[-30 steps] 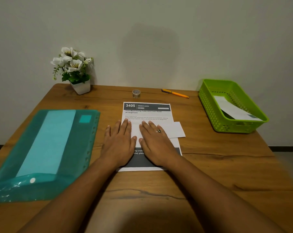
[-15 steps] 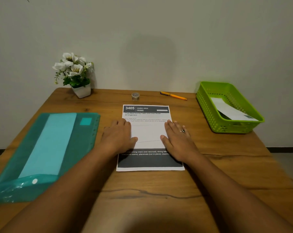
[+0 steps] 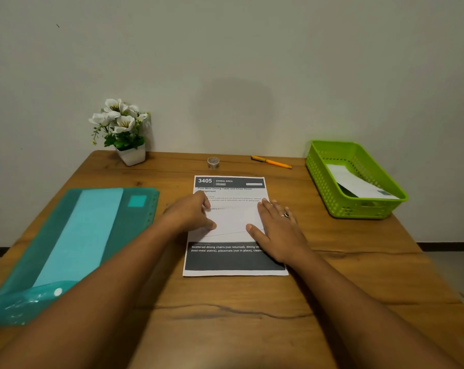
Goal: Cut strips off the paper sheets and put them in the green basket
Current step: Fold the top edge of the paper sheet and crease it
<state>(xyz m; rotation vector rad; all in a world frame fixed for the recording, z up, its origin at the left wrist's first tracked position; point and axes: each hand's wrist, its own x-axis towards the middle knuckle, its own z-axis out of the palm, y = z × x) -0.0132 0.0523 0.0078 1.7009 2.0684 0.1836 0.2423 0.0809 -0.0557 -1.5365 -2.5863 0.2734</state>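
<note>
A printed paper sheet [image 3: 232, 225] lies flat in the middle of the wooden table, with a white folded band across its centre. My left hand [image 3: 189, 213] presses on the sheet's left edge, fingers curled. My right hand [image 3: 277, 229], wearing a ring, lies flat on the sheet's right edge with fingers apart. Neither hand holds anything. The green basket [image 3: 329, 187] stands at the right rear of the table with a white paper strip [image 3: 358, 185] inside it.
A teal plastic folder [image 3: 73, 243] lies at the left. A potted white flower [image 3: 124, 131] stands at the back left by the wall. A small tape roll [image 3: 213, 163] and an orange cutter [image 3: 272, 162] lie behind the sheet.
Both hands slid apart from the middle of the sheet to its left and right edges. The white flap that stuck out on the right a second ago no longer shows.
</note>
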